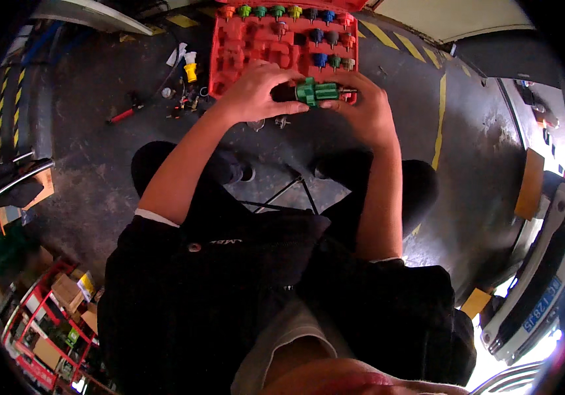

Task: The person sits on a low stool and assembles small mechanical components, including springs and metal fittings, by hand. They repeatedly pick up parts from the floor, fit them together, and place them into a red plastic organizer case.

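Between my two hands is a green ribbed adapter [325, 92] with a dark end on the left and a thin metal nipple on the right. My left hand [251, 93] is closed round the dark end, its thumb along the lower side. Fingers and thumb of my right hand [369, 110] grip the green body near the nipple. Just beyond lies an open red moulded case [225, 51], partly covered by my hands. Coloured adapters sit in its slots, among them a blue adapter [318, 35] and a yellow adapter [295, 12]; several slots at the left hold nothing.
Left of the case, small metal fittings [187, 102], a yellow item [191, 71] and a red-handled tool [122, 116] lie on the dark floor. A red-framed rack [16, 316] stands lower left, a vehicle bumper [526, 289] lower right. Thin metal legs [305, 194] show between my knees.
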Demonstrator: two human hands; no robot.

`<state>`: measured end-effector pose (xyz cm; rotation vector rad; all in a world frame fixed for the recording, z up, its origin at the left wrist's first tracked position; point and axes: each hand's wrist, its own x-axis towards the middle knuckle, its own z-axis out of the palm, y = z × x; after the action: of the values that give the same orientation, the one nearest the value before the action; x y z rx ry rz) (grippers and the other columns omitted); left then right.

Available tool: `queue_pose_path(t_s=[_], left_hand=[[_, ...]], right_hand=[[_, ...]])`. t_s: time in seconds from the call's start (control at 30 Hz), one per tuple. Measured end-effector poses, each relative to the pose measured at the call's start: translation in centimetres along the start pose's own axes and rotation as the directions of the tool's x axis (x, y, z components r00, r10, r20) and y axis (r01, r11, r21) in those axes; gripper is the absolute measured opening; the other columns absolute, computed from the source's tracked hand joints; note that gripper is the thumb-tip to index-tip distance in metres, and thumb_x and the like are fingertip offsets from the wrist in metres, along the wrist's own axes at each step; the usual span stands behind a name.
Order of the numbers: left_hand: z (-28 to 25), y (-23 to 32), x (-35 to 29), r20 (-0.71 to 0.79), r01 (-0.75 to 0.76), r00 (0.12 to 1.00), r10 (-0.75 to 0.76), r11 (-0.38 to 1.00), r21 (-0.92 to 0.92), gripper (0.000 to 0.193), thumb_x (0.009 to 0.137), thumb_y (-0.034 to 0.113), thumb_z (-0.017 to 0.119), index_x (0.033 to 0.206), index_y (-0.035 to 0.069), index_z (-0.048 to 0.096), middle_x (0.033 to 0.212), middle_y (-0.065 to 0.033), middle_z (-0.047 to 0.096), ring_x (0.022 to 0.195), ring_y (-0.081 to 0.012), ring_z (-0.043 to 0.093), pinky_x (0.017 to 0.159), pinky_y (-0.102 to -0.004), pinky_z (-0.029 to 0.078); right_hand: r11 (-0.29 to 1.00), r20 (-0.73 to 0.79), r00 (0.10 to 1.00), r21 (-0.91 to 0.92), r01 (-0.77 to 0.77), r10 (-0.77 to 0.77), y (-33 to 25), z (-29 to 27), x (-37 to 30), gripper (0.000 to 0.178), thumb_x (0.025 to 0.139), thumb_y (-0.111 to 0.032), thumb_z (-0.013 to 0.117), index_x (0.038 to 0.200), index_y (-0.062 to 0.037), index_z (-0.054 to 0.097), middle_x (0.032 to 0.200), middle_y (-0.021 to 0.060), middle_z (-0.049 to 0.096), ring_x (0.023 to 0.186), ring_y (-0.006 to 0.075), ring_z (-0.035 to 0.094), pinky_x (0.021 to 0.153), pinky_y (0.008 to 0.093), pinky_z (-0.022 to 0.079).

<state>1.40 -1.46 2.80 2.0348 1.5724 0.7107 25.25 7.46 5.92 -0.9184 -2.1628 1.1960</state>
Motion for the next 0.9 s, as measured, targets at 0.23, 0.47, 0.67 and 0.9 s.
queue_pose_path(t_s=[0.23,0.47,0.67,0.9], left_hand=[[0.7,1.2,-0.2,0.04,0.2,0.98,-0.196,0.951,-0.237,0.062,0.081,0.048,0.078,0.118,0.0,0.067,0.11,-0.0189,0.068,0.104,-0.0321,0.063,0.094,-0.0402,0.048],[2.6,-1.7,0.4,0.016,0.339,0.931,-0.364,0.848,-0.408,0.054,0.083,0.047,0.076,0.114,0.003,0.072,0.103,-0.0141,0.07,0.095,-0.0222,0.065,0.085,-0.0349,0.048],[4.1,-0.5,1.2,0.046,0.408,0.833,-0.551,0.557,-0.724,0.045,0.089,0.039,0.073,0.114,0.001,0.072,0.097,-0.0037,0.071,0.087,-0.0097,0.06,0.079,-0.0289,0.047],[5.6,-0.4,2.0,0.292,0.372,0.673,-0.68,-0.031,-0.928,0.03,0.096,0.033,0.065,0.111,0.008,0.071,0.099,0.0012,0.069,0.09,-0.0075,0.062,0.079,-0.0271,0.047]], right_hand=[[0.998,0.484,0.873,-0.035,-0.049,0.06,-0.5,-3.2,5.2,0.042,0.079,-0.025,0.084,0.113,-0.0041,0.07,0.097,0.0098,0.073,0.091,0.0194,0.069,0.082,0.0337,0.055],[0.985,0.174,0.97,-0.059,-0.162,0.169,5.4,-0.8,5.5,0.046,0.085,-0.021,0.075,0.127,-0.0065,0.061,0.1,0.0134,0.073,0.089,0.0238,0.072,0.077,0.0363,0.058],[0.914,0.278,0.934,-0.392,-0.103,0.224,4.5,0.3,5.4,0.084,0.082,-0.024,0.076,0.153,-0.019,0.031,0.116,0.0185,0.069,0.104,0.0398,0.067,0.093,0.0478,0.052],[0.959,0.294,0.955,-0.279,0.041,0.044,3.7,2.0,3.9,0.109,0.067,-0.038,0.088,0.156,-0.0163,0.027,0.137,0.0195,0.055,0.116,0.0408,0.061,0.098,0.0495,0.048]])
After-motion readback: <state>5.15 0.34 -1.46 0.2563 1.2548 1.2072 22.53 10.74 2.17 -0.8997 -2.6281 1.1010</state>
